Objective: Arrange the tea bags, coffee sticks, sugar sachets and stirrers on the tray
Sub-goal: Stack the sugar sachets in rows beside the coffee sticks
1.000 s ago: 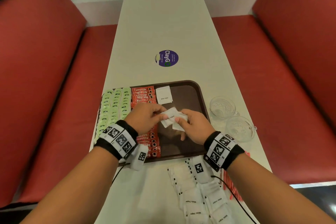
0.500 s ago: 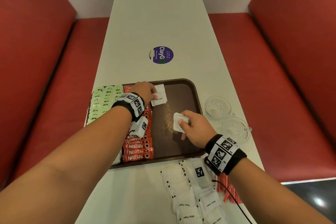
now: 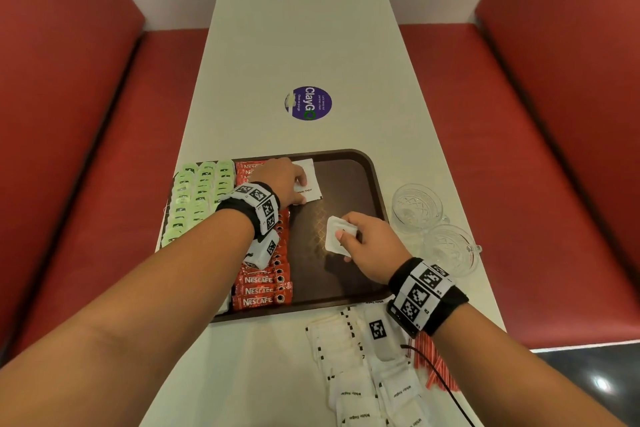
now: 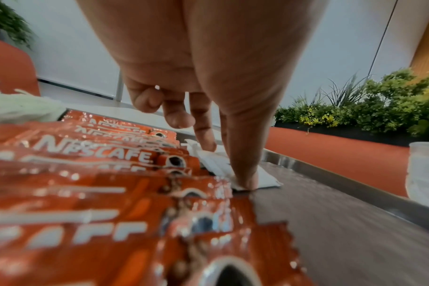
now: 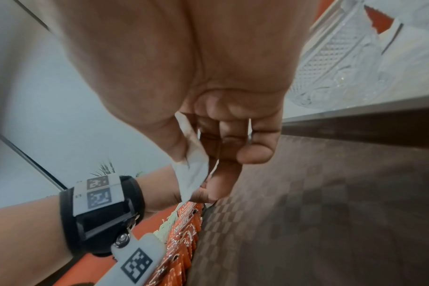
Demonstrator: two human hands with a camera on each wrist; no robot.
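A brown tray point(image 3: 375, 184) lies on the white table. It holds rows of green tea bags point(image 3: 197, 198) on its left and red Nescafe coffee sticks point(image 3: 263, 289) point(image 4: 93, 154) beside them. At the tray's far end, my left hand point(image 3: 294, 189) point(image 4: 225, 164) presses thumb and a straight finger on a white sugar sachet point(image 3: 311, 189) point(image 4: 267, 180) lying flat there. Over the tray's bare middle, my right hand point(image 3: 346, 229) point(image 5: 201, 174) pinches white sugar sachets point(image 3: 334, 236) point(image 5: 194, 170) between thumb and fingers.
Several loose sugar sachets point(image 3: 360, 378) lie on the table in front of the tray, with red stirrers point(image 3: 433, 364) to their right under my wrist. Two glass cups point(image 3: 417, 206) point(image 3: 450, 248) stand right of the tray. Red benches flank the table.
My left hand left the sachets held at the tray's middle and carried one to the far end, laying it there. The right hand stays put, still holding its sachets.
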